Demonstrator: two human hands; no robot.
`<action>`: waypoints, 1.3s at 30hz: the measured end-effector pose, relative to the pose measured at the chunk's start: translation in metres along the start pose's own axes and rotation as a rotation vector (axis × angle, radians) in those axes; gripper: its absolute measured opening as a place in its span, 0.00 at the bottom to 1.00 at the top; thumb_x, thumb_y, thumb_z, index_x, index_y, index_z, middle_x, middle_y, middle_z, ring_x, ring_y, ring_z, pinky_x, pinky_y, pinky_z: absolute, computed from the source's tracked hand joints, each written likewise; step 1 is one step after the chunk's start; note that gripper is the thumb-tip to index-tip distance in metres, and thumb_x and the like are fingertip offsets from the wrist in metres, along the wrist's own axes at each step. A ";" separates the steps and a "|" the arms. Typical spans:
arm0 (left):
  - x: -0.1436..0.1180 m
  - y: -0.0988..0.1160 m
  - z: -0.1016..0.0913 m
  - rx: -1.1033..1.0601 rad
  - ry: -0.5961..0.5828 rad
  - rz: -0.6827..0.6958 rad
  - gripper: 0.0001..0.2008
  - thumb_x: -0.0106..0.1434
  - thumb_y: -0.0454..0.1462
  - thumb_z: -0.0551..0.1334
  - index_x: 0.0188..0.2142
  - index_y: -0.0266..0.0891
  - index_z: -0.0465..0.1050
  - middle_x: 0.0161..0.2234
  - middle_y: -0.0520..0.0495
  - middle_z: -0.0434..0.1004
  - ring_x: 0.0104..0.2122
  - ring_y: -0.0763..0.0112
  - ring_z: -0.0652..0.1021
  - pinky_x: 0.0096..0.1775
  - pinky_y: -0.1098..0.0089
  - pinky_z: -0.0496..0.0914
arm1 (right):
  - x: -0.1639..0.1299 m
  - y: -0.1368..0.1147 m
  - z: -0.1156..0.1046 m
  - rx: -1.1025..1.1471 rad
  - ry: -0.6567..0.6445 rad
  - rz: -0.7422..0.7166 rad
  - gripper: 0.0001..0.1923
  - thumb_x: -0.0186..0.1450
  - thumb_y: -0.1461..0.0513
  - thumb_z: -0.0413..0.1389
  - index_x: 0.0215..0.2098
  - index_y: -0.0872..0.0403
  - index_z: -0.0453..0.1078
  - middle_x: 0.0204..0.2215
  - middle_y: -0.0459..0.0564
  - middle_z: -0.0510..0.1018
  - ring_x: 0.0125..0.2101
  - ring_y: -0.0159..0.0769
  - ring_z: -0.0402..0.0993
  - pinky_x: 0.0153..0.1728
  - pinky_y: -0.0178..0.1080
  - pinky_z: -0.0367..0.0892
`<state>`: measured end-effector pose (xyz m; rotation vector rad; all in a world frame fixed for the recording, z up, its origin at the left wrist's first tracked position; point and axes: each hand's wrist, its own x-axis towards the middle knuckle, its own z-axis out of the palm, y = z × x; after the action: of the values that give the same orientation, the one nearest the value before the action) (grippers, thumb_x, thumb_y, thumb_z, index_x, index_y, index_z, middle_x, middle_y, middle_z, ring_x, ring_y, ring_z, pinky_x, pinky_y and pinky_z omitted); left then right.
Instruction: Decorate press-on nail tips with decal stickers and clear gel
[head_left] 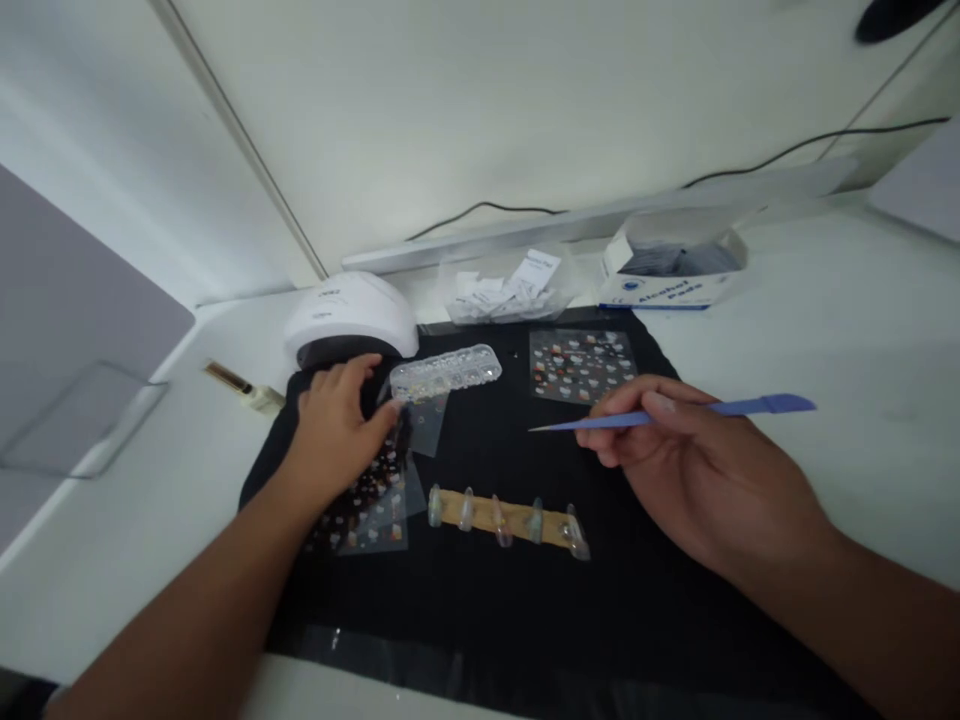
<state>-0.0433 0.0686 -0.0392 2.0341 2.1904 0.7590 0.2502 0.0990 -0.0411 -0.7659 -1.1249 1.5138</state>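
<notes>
My right hand (697, 460) grips a slim violet-blue tool (739, 407) with a fine pale tip pointing left; whether it is tweezers I cannot tell. My left hand (337, 430) rests with fingers apart over overlapping clear sticker sheets (382, 500), its thumb near a clear compartment case (450, 375) of small shiny pieces. Below, on the black mat (465, 620), several glossy false nails (500, 522) are set in a row across a tan strip (517, 517). Another sticker sheet (581, 365) lies flat above my right hand.
A white nail lamp (349, 315) stands behind my left hand. Along the back are a clear container (510, 290) of white packets and an open alcohol pads box (671, 265). A brush-like item (244, 388) lies at left. Black cables (487, 206) run along the wall.
</notes>
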 end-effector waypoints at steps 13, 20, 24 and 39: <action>-0.001 0.008 0.014 -0.297 -0.068 -0.016 0.21 0.62 0.34 0.64 0.55 0.41 0.71 0.33 0.50 0.72 0.37 0.61 0.74 0.46 0.59 0.68 | -0.001 -0.002 -0.003 -0.007 -0.005 -0.044 0.09 0.60 0.55 0.64 0.27 0.52 0.78 0.21 0.46 0.77 0.24 0.33 0.74 0.24 0.35 0.69; -0.014 0.020 -0.005 -0.745 -0.046 -0.006 0.09 0.62 0.38 0.65 0.43 0.39 0.73 0.32 0.51 0.75 0.32 0.71 0.76 0.37 0.70 0.72 | -0.003 -0.011 -0.004 -0.033 -0.042 -0.211 0.09 0.61 0.54 0.65 0.28 0.50 0.81 0.25 0.48 0.79 0.26 0.36 0.74 0.27 0.39 0.71; -0.040 0.048 -0.029 -0.912 -0.058 0.008 0.12 0.57 0.38 0.71 0.41 0.40 0.76 0.33 0.50 0.77 0.32 0.71 0.77 0.34 0.73 0.74 | -0.015 -0.022 0.001 -0.033 -0.111 -0.316 0.09 0.62 0.52 0.64 0.30 0.47 0.81 0.24 0.46 0.79 0.28 0.38 0.74 0.39 0.44 0.72; -0.073 0.078 -0.011 -1.287 -0.291 0.110 0.18 0.60 0.28 0.69 0.49 0.44 0.78 0.36 0.49 0.77 0.33 0.75 0.77 0.37 0.77 0.74 | -0.053 -0.029 0.026 -0.010 -0.414 -0.401 0.13 0.71 0.54 0.53 0.41 0.44 0.80 0.22 0.47 0.77 0.31 0.41 0.71 0.43 0.49 0.69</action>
<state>0.0338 -0.0036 -0.0204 1.3841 0.9082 1.2832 0.2505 0.0413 -0.0102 -0.2090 -1.4903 1.3505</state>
